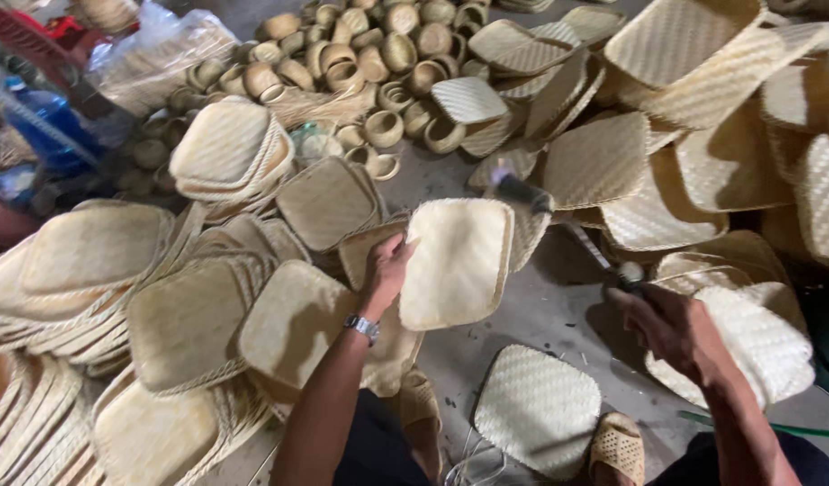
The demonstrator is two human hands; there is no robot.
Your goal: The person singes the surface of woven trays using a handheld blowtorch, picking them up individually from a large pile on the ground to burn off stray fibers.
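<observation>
A woven tray point(538, 409) lies below; left hand point(387, 270) grips another tray point(457, 261), right hand point(671, 328) clasps a torch point(567, 229).

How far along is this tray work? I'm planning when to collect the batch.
Hard to tell which are done: stacked woven trays sit left, a looser heap right. In hand: the left hand holds one tray up; the right hand points a blurred tool at it. Small woven cups lie untouched behind.
</observation>
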